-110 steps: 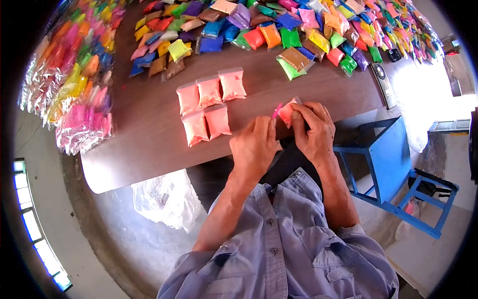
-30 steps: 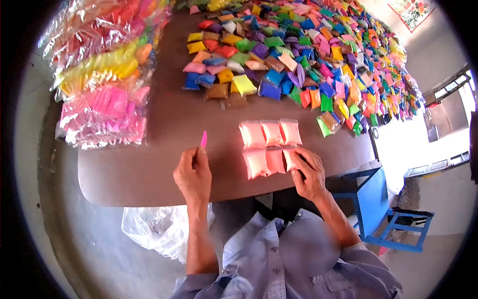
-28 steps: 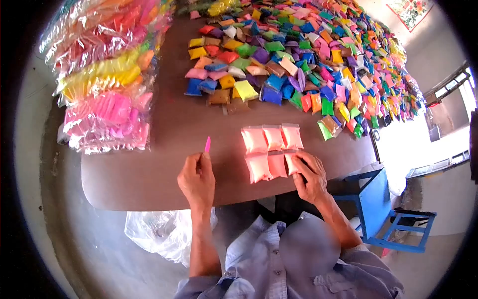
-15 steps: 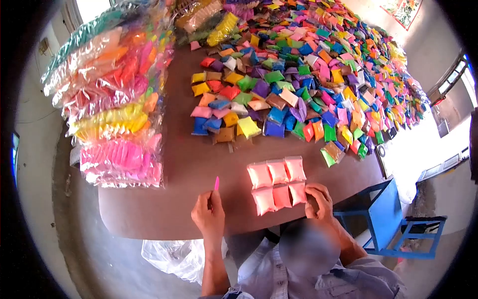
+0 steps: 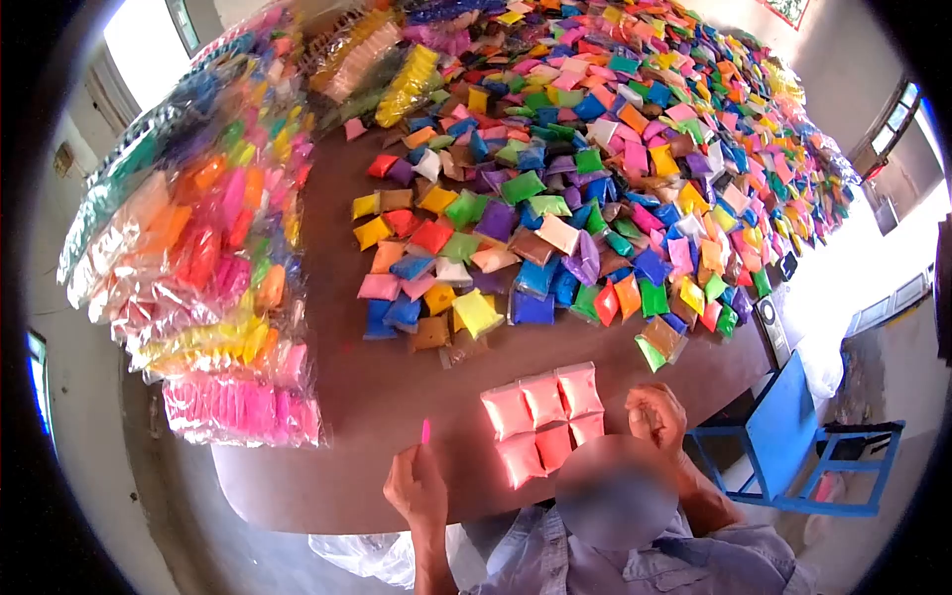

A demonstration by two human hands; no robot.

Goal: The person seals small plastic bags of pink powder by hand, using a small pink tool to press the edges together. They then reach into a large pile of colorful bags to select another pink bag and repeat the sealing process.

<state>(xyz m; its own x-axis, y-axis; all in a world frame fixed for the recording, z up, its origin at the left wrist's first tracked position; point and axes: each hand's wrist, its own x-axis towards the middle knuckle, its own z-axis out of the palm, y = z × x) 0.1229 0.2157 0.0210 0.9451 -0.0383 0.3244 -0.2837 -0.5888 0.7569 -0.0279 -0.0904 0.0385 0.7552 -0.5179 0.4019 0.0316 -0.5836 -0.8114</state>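
Observation:
A block of several pale pink sachets (image 5: 540, 402), set side by side in two rows, lies flat near the table's front edge. A blurred round patch covers its lower right corner. To the left of the block, my left hand (image 5: 416, 491) is closed around a slim, bright pink pointed stick (image 5: 426, 431), whose tip sticks up above the fingers; its exact kind does not show. My right hand (image 5: 656, 416) is just right of the sachets, apart from them, with its fingers curled together. Whatever it may hold is hidden.
A large heap of small colourful sachets (image 5: 526, 248) covers the back and right of the brown table (image 5: 367, 397). Clear bags of colour-sorted packets (image 5: 238, 407) are stacked along the left. A blue stool (image 5: 778, 426) stands at right; clear plastic (image 5: 367, 557) lies below the front edge.
My right hand has moved away from the right edge of the pink sachets, with fingers now curled. My left hand keeps the pink stick. The camera view has shifted, so the table sits lower.

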